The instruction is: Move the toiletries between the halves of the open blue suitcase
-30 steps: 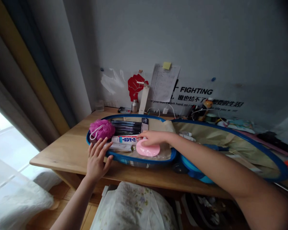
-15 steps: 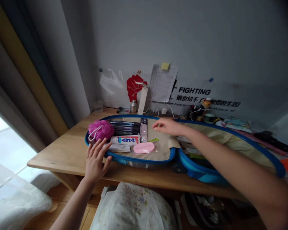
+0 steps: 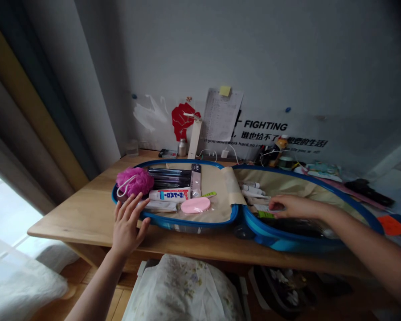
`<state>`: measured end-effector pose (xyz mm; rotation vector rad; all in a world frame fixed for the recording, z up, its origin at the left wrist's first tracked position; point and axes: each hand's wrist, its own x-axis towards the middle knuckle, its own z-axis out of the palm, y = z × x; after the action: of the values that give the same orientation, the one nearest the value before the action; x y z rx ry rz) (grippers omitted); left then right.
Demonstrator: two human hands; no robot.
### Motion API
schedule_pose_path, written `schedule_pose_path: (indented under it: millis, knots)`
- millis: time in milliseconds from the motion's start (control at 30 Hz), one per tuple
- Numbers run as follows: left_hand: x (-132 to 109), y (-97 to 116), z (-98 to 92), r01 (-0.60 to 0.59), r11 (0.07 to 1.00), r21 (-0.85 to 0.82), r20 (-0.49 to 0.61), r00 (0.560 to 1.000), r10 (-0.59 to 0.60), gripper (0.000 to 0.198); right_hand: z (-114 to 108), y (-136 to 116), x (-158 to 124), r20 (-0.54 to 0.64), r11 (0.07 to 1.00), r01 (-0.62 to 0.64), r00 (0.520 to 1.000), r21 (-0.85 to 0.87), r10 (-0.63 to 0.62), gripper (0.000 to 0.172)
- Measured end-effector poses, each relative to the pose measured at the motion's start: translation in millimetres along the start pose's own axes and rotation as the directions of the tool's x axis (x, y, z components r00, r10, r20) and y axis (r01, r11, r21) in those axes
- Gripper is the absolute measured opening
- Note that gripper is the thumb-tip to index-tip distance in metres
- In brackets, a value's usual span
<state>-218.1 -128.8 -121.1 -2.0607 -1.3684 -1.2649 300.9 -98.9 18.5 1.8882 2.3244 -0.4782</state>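
Two open suitcase halves point(image 3: 217, 196), laid lengthwise left to right, blue-rimmed, beige-lined. Left hand point(image 3: 127, 223): fingers spread at near rim point(image 3: 190, 224); right hand point(image 3: 292, 207): fingers narrowed, grip unclear.

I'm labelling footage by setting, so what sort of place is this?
Probably a home study or bedroom: grey, yellow and blue fabric curtains, a light-brown wooden desk, and a clear plastic-looking wall sheet with black FIGHTING lettering.

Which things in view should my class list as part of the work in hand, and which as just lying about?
Likely part of the work:
open blue suitcase with beige lining
purple mesh pouf
white plastic tube with red-and-blue print
flat pink oval object

Likely just lying about:
small silver metal bottle
slim white desk stand
flat orange piece
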Motion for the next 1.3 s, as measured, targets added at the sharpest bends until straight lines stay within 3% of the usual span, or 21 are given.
schedule_pose_path:
  millis: [300,467,600,700,800,933,1000,1100,1300]
  knots:
    - [1,2,-1.4,-0.025,1.0,0.005,-0.01,1.0,0.025,0.049,3,-20,-4,0.025,0.997,-0.08,0.996,0.003,0.08,0.015]
    - [1,1,-1.2,-0.029,1.0,0.011,-0.006,1.0,0.029,0.048,-7,-18,-12,0.02,0.993,-0.089,0.996,0.075,0.088,0.025]
    - [1,1,-1.2,-0.018,1.0,0.004,0.002,1.0,0.018,0.047,-30,-23,-15,-0.056,0.976,-0.1,0.992,0.195,0.113,0.045]
    - [2,2,-1.9,-0.024,1.0,0.005,-0.007,1.0,0.024,0.047,-48,-48,-10,-0.169,0.964,-0.048,0.981,0.261,0.095,0.065]
    - [3,3,-2.5,-0.034,0.999,0.009,-0.022,0.999,0.035,0.046,-54,-95,-5,-0.195,0.967,0.12,0.978,0.226,-0.076,0.069]
    - [3,3,-2.3,-0.043,0.999,0.018,-0.018,0.999,0.044,0.047,-44,-162,-6,-0.025,0.929,0.362,0.932,0.075,-0.361,0.051]
    - [3,2,-2.2,-0.038,0.999,0.018,-0.013,0.999,0.038,0.047,-37,-183,-8,0.059,0.908,0.419,0.907,-0.017,-0.418,0.04]
    - [2,3,-2.2,-0.034,0.999,0.016,-0.014,0.999,0.034,0.047,-26,-200,-10,0.098,0.892,0.424,0.905,-0.154,-0.413,0.034]
    - [2,3,-2.5,-0.049,0.999,0.019,-0.02,0.999,0.049,0.046,-6,-218,-2,0.06,0.851,0.434,0.898,-0.297,-0.437,0.036]
